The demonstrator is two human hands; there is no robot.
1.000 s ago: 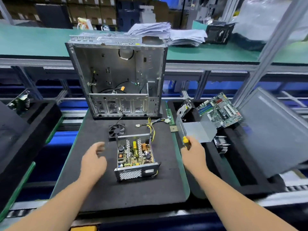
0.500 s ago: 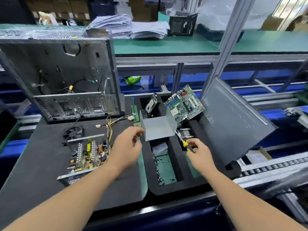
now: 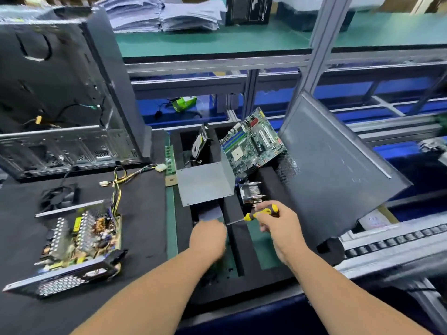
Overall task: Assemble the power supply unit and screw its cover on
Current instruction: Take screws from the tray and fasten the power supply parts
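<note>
A: Power supply unit (image 3: 79,240), cover off, where does it sit?
B: On the black mat (image 3: 142,213), toward its near left corner, circuit board showing and the perforated end facing us.
A: And the hands?
B: The left hand (image 3: 208,238) reaches down into the foam tray (image 3: 242,238) beside the mat's right edge; it is blurred, so I cannot tell whether it grips anything. The right hand (image 3: 280,228) is curled round a yellow-and-black screwdriver (image 3: 260,213), shaft pointing left.
A: The cover?
B: The grey metal cover (image 3: 205,182) lies across the tray's far end, beyond both hands. Behind it a motherboard (image 3: 251,143) leans; a dark side panel (image 3: 338,165) tilts at the tray's right edge. The open computer case (image 3: 63,93) stands on the mat's far edge
</note>
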